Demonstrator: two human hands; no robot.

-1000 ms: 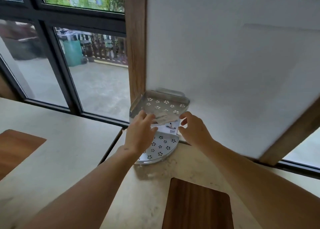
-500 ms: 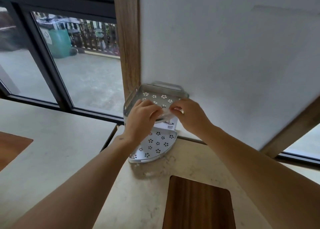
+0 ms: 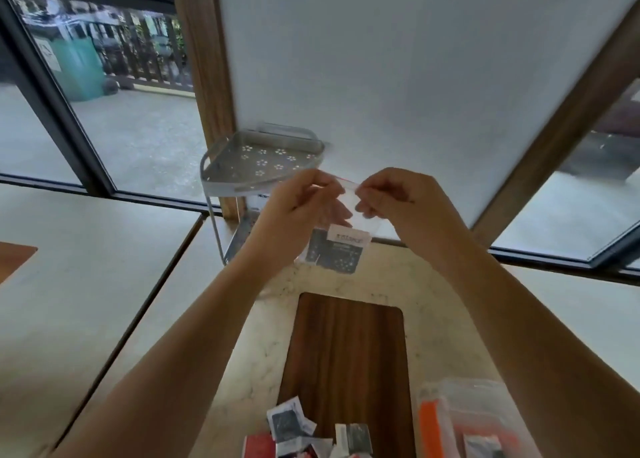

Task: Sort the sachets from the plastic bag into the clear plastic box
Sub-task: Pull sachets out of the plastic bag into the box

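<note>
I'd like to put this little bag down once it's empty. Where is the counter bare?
The wooden inlay is bare between the plastic bag in both hands and the loose sachets. The pale counter left of the corner rack is bare. Bottom edge is crowded.

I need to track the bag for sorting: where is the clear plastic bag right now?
In the head view it hangs mid-frame, pinched at its top edge by the left hand and right hand; the plastic bag is in front of the metal corner rack.

Rack (image 3: 258, 161) behind bag (image 3: 341, 239)
</note>
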